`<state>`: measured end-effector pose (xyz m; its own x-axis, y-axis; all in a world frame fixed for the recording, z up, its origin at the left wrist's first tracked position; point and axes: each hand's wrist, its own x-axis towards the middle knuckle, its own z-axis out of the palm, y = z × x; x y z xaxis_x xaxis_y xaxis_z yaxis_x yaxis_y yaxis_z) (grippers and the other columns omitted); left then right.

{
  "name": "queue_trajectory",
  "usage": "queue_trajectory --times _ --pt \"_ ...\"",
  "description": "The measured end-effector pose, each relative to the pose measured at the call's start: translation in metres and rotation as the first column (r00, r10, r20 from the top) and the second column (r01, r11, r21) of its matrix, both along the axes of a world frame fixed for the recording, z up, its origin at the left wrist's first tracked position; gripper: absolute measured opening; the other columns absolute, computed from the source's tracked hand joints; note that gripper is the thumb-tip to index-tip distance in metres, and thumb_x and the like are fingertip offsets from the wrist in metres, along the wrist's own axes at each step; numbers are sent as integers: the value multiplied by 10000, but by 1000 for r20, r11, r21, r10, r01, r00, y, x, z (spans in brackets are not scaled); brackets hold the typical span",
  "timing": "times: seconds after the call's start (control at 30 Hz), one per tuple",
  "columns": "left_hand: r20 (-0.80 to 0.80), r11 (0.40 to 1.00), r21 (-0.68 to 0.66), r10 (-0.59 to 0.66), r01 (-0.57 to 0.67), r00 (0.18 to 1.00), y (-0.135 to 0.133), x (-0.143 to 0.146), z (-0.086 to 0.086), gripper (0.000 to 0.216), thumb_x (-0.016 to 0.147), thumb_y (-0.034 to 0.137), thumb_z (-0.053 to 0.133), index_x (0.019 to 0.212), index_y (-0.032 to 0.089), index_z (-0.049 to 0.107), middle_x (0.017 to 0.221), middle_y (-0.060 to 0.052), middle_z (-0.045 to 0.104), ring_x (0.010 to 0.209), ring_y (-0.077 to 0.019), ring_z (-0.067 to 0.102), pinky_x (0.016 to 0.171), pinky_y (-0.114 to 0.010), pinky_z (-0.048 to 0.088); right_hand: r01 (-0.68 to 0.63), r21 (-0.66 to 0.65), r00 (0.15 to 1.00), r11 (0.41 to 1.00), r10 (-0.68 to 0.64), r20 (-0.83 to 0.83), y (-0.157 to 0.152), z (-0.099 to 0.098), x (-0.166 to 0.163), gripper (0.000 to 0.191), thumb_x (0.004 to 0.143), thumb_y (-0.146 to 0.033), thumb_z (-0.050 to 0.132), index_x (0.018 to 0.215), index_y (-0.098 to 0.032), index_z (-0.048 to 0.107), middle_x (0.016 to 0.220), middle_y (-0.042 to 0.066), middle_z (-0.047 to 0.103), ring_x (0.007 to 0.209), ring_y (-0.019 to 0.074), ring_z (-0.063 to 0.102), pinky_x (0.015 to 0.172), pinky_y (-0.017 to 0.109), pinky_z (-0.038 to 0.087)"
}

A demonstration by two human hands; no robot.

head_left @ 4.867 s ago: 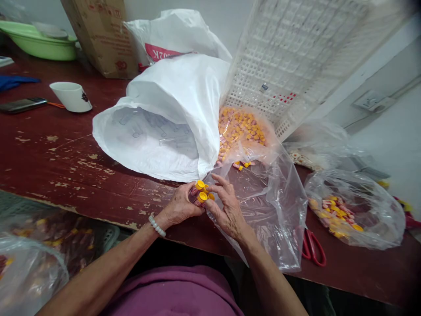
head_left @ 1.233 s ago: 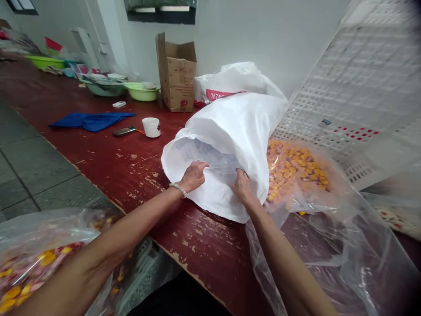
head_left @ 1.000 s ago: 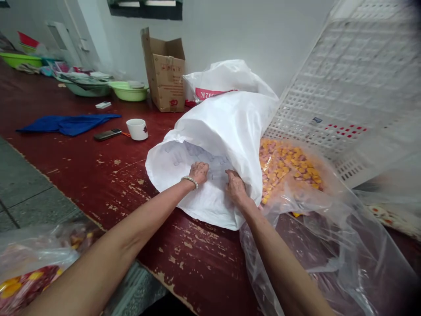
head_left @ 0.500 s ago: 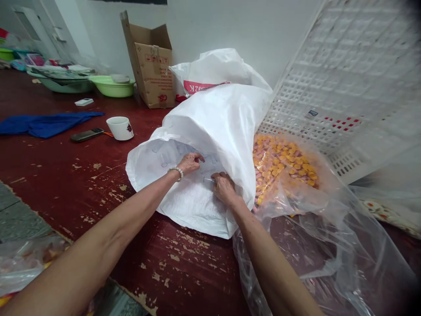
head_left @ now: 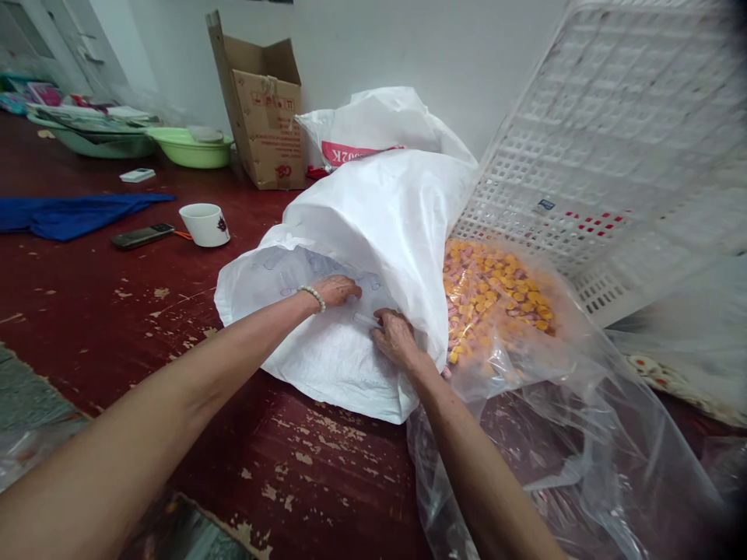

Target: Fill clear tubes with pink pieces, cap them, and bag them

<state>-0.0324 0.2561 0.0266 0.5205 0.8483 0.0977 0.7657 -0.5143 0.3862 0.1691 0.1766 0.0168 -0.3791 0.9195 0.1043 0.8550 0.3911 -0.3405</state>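
A large white woven sack (head_left: 379, 206) lies on its side with its mouth towards me. Inside it are several clear, see-through pieces (head_left: 289, 284) that look like small plastic tubes or cups. My left hand (head_left: 340, 290), with a beaded bracelet at the wrist, reaches in over them. Its fingers bend downward and their tips are hidden, so its grip cannot be made out. Close by on the right, my right hand (head_left: 397, 336) has its fingers curled at the end of a clear tube (head_left: 365, 320), near the sack's right inner wall.
Right of the sack sits a clear plastic bag (head_left: 496, 299) of orange-topped pieces, below a leaning white crate (head_left: 525, 179). To the left are a white cup (head_left: 204, 225), a phone (head_left: 142, 236), a blue cloth (head_left: 75, 214), a green basin (head_left: 190, 148) and a cardboard box (head_left: 265, 117).
The whole view has shifted slightly. My left hand has turned, its fingers now pointing further down among the clear pieces. My right hand stays at the clear tube.
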Motion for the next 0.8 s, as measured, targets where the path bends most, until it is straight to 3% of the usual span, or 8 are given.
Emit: queue_trajectory --times 0.17,0.3,0.37,0.47,0.57,0.67,0.8 --pt "103 996 33 82 -86 991 -34 -15 -6 208 650 138 605 855 169 620 1037 -111 612 1053 -283 496 880 -348 358 -42 -16 995 999 41 -87 -12 11 0 335 775 -138 491 1089 -152 608 1025 92 618 951 184 568 867 278 427" --pt "226 994 -60 99 -88 969 -76 -21 -10 231 769 299 567 974 192 562 915 -58 648 846 -200 579 774 -298 413 -79 -15 983 997 76 -170 -23 14 -2 322 762 -107 502 1056 -164 623 973 67 610 866 152 566 833 268 443" --pt "395 976 -187 182 -115 900 -96 -22 -10 273 797 332 546 1031 191 537 859 -45 648 776 -180 591 712 -283 427 -87 -10 973 996 83 -214 -30 13 -4 303 762 -110 514 1041 -155 622 930 53 609 820 138 565 808 263 454" --pt "659 896 -444 351 -34 665 -119 -22 -9 342 779 311 585 1086 173 518 794 -28 628 751 -166 602 711 -285 442 -88 -24 952 996 77 -295 -40 13 -6 280 771 -135 535 1037 -157 619 930 45 611 765 121 567 760 260 472" --pt "744 833 -548 446 73 498 -134 -22 -6 315 726 280 656 988 146 543 810 -30 610 753 -147 607 705 -267 449 -139 -70 917 988 101 -387 -49 16 -11 274 764 -122 553 1021 -169 633 978 51 611 758 110 581 737 254 481" --pt "764 806 -572 456 152 456 -144 -21 -4 287 681 274 708 873 154 531 876 -36 609 787 -149 622 662 -245 451 -210 -87 900 974 158 -407 -57 21 -20 281 763 -98 559 1019 -179 644 1013 59 615 746 100 595 739 253 487" --pt "785 741 -589 431 321 445 -154 -18 -6 364 656 259 749 897 181 488 843 -21 633 767 -167 655 629 -248 463 -204 -37 897 978 171 -409 -64 24 -36 229 795 -196 593 1022 -185 628 1011 57 647 713 102 603 727 271 496"
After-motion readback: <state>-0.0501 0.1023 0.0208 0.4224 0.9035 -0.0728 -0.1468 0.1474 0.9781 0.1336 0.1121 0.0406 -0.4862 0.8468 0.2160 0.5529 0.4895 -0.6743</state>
